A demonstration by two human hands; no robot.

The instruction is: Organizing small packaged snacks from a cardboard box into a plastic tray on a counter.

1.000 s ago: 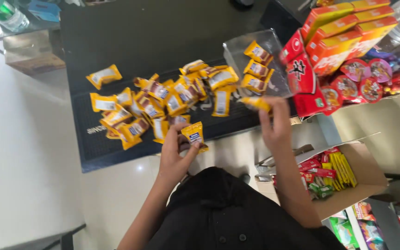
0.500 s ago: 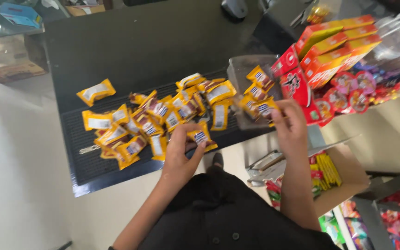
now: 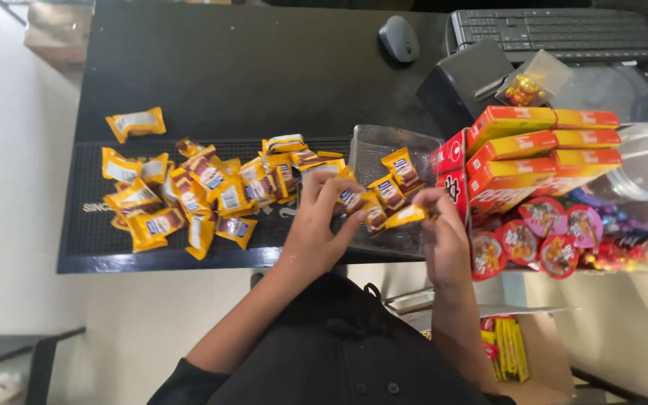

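Packets [image 3: 204,191]: we see them heaped on the mat [image 3: 84,232], left of the clear tub [image 3: 384,142].
Tub: holds more packets.
Boxes [image 3: 534,161]: stacked right of the tub.
Mouse [image 3: 399,37]: behind the tub, left of the keyboard [image 3: 553,34].

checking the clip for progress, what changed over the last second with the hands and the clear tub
The clear tub, tilted up in the air before, now lies on the black mat. The right hand now pinches a yellow packet; the left hand has moved over beside it. The packet pile stays put.
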